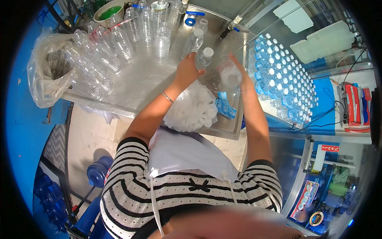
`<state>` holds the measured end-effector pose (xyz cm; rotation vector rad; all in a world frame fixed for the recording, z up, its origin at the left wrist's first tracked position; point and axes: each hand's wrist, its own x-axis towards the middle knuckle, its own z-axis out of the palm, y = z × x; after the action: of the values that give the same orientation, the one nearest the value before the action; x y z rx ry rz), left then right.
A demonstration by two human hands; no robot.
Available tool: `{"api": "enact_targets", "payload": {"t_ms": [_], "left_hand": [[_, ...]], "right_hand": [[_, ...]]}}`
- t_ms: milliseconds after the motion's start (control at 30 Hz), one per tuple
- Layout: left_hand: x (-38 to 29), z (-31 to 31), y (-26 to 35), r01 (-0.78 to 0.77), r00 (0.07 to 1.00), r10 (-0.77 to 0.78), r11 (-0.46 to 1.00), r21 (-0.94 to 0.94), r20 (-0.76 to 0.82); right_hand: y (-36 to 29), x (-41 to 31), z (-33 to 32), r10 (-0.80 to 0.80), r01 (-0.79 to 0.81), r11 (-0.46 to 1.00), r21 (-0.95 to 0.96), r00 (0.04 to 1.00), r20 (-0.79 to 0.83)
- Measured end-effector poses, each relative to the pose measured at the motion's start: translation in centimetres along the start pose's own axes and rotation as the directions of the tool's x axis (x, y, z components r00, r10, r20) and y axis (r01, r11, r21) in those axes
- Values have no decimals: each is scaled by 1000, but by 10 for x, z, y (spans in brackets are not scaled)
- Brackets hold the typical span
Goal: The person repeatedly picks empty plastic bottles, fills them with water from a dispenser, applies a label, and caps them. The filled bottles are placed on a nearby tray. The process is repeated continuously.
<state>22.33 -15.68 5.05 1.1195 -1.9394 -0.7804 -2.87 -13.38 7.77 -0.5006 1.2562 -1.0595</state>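
Note:
My left hand (188, 70) is closed around a clear plastic bottle with a white cap (204, 58). My right hand (242, 73) is around another clear bottle (230, 74), blurred by motion, over the right part of the steel table. Behind my left hand stands a capped clear bottle (195, 40), with an uncapped bottle (203, 24) beyond it. Between my forearms a clear plastic bag of white caps (194, 107) lies at the table's near edge. Blue printed labels (225, 106) lie to its right.
Several empty clear bottles (121, 44) stand and lean on the steel table's (143, 80) left and back. A plastic bag of bottles (38, 68) is at the far left. Many capped, labelled bottles (282, 79) stand in rows at right. Valves (229, 28) rise behind the table.

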Motion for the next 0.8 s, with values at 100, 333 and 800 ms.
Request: {"api": "enact_targets", "payload": {"t_ms": [100,333,800], "left_hand": [[-1,0,-1,-35,999,35,999,-1,-39],[-4,4,-4,-29,999,29,1000,8,-43],[-1,12,-7,2,999,-3,999,-38,-43]], "right_hand": [[29,3,-18,150,-162,941,298,987,61],[21,-21,-25,38,-119,829,546,987,158],[-1,-40,35,-816,354,199,-914,576,46]]}}
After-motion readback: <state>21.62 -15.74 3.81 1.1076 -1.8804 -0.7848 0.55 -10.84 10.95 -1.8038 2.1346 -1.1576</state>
